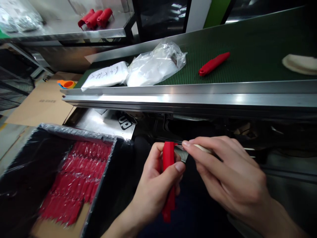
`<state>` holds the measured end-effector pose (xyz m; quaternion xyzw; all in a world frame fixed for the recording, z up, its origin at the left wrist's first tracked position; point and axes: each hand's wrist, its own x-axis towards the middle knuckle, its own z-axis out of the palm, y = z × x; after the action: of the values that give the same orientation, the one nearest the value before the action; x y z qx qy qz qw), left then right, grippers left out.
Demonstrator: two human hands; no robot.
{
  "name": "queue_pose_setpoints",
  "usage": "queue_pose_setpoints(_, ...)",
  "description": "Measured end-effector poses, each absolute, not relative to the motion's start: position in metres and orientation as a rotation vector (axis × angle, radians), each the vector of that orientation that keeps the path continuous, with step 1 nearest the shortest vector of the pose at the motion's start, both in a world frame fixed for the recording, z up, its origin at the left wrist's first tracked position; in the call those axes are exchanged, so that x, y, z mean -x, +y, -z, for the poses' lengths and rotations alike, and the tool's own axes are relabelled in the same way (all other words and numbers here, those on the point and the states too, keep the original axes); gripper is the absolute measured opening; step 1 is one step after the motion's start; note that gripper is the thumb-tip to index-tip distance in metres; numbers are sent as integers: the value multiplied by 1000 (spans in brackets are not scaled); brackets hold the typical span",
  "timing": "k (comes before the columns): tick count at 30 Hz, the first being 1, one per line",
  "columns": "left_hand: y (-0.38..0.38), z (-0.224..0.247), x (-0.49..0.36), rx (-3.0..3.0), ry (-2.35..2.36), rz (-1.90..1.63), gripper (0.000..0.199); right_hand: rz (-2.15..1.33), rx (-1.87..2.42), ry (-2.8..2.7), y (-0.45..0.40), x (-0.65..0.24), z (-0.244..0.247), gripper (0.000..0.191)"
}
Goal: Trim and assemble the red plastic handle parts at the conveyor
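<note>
Upright in my left hand (158, 181) is a long red plastic part (168, 158), with my fingers and thumb wrapped round it. My right hand (230, 175) pinches a knife-like tool with a pale handle (203, 148). Its metal blade (182, 153) meets or nearly meets the right side of the red part, near the top; exact contact is hard to make out. Beyond the hands, another red part (214, 64) lies on the green conveyor belt (247, 43).
A plastic-lined box (114, 145) at lower left holds rows of wrapped red parts (81, 165). Plastic bags (156, 64) and a pale curved object (299, 64) lie on the belt. The belt's metal rail (173, 96) crosses ahead. Several red pieces (95, 19) sit on a metal table (61, 31).
</note>
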<state>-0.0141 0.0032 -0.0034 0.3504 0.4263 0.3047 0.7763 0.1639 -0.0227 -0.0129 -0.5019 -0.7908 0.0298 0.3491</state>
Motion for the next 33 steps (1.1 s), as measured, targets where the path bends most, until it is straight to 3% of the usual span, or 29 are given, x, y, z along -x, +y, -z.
queue_pose_setpoints(4,0,6,16,-683,804,-658,18,8,1372,-1971,-20,-169,19,50)
queue_pose_setpoints(7,-2,7,17,-602,718,-653,19,-114,1376,-1872,-23,-167,17,53)
queue_pose_setpoints(12,-1,6,18,-452,609,-632,16,-305,1305,-1875,-32,-157,9,49)
queue_pose_setpoints(33,-2,11,16,-285,384,-597,10,-291,1299,-1780,-28,-163,19,47)
